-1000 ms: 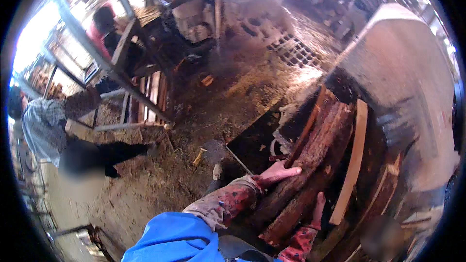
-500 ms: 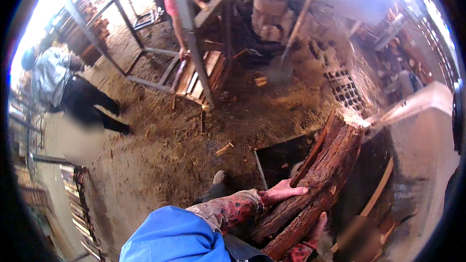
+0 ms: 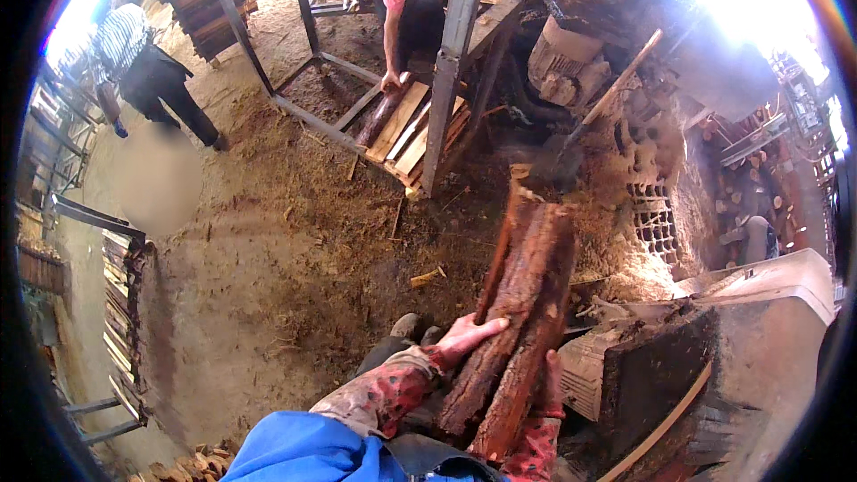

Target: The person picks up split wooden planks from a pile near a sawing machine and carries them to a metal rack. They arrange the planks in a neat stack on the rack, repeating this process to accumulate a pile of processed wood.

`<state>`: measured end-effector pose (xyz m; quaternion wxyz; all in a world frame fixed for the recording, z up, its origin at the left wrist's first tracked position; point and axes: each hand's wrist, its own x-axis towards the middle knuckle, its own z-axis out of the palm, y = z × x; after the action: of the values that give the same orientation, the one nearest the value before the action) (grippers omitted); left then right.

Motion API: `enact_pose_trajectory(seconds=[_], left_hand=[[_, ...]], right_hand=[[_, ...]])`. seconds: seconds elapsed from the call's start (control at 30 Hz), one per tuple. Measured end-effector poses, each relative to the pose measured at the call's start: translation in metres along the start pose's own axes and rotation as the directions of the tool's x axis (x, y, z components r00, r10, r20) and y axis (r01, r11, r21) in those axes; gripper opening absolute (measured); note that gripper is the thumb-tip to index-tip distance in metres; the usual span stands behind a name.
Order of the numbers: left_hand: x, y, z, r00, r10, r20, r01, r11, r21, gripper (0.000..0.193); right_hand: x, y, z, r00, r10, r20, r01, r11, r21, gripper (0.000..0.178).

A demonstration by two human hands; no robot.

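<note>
A thick bundle of reddish-brown, bark-covered wood slabs (image 3: pixel 527 286) slants up and away from my body over the dirt floor. On its left side, my left hand (image 3: pixel 469 337) is closed round the edge, with the thumb lying on the bark. Lower on the right side, my right hand (image 3: pixel 552 379) grips the same slabs; its fingers are partly hidden behind them. The bundle's near end rests close against my front, by the blue cloth (image 3: pixel 303 451).
A metal frame (image 3: pixel 455 62) stands ahead with stacked boards (image 3: pixel 402 129) at its base, where a person in pink reaches down. Another person (image 3: pixel 147 62) is at far left. A shovel (image 3: pixel 616 80) leans beyond; a large machine housing (image 3: pixel 768 321) stands right. More slats (image 3: pixel 116 303) lie left.
The slabs have swung left, from beside the machine housing to over the open floor, with both hands still on them. My view has turned, and the person at left has shifted.
</note>
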<state>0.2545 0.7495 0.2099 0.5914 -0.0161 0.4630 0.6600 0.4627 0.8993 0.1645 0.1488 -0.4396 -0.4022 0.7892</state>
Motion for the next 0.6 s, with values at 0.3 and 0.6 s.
enact_pose_trajectory(seconds=[0.3, 0.6], left_hand=[[-0.033, -0.006, -0.054, 0.946, -0.035, -0.322, -0.024, 0.984, -0.177, 0.059], [-0.074, -0.008, -0.117, 0.871, 0.059, -0.488, -0.276, 0.88, -0.386, 0.053]], right_hand=[[0.081, 0.05, 0.028, 0.971, 0.176, 0.161, -0.09, 0.894, -0.439, 0.063], [0.107, 0.051, 0.135, 0.858, 0.36, 0.366, -0.083, 0.801, -0.593, 0.065]])
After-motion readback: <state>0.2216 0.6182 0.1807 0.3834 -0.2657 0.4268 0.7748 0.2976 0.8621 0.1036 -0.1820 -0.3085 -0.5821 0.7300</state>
